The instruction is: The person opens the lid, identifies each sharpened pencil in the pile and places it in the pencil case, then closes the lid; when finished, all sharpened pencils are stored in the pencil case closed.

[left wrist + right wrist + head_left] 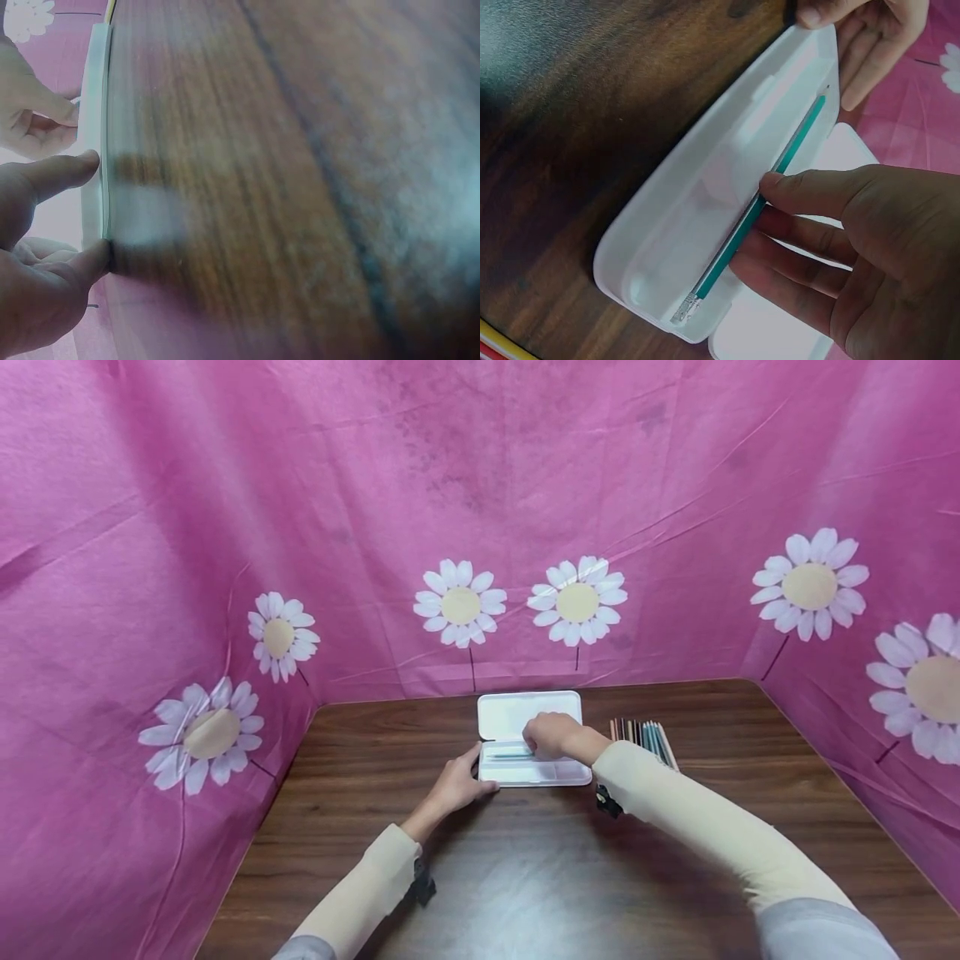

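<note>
A white pencil case [528, 712] lies on the table with its hinged lid folded back. At its left end my left hand [456, 783] holds the case, with the thumb at the front corner and the fingers along the end wall. Over the case's tray, my right hand [553, 735] pinches a green pencil [727, 252] near its middle between thumb and fingers. In the right wrist view the pencil lies lengthwise along the tray, its silvery ferrule end nearer the camera and its point toward my left hand.
Several coloured pencils [651, 739] lie side by side to the right of the case, partly behind my right sleeve. The brown wooden table [517, 868] meets a pink flowered cloth [517, 510] at its back and sides.
</note>
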The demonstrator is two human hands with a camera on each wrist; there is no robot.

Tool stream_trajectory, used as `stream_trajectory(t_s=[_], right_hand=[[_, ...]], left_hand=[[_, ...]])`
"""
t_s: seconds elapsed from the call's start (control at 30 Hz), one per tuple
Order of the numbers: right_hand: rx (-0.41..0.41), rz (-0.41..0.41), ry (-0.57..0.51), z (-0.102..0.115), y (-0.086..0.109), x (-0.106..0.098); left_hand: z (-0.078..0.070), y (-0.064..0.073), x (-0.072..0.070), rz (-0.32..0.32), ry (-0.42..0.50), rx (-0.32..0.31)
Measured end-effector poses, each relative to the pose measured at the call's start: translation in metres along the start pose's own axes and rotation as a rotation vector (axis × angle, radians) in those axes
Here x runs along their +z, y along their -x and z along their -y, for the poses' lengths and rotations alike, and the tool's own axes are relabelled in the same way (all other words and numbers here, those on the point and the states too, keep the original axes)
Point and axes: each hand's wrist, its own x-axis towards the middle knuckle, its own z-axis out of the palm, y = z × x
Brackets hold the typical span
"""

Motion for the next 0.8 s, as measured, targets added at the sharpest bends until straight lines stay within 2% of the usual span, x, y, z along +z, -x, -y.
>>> stream_trajectory(t_s=[0.27,0.5,0.8], right_hand=[[-0.020,0.006,-0.026,0.0012,-0.0015,0.0097],[-0.024,0.017,-0.053,0.0039,-0.0027,0.0097],[-0.031,0.017,-0.050,-0.0027,0.0008,0.0058]], left_hand=[[0.0001,-0.0003,0.0015,-0.006,-0.012,0.006],[0.0007,0.0011,-0.0006,-0.006,0.001,-0.004],[0.0023,-0.0011,-0.0006,0.000,-0.011,-0.005]])
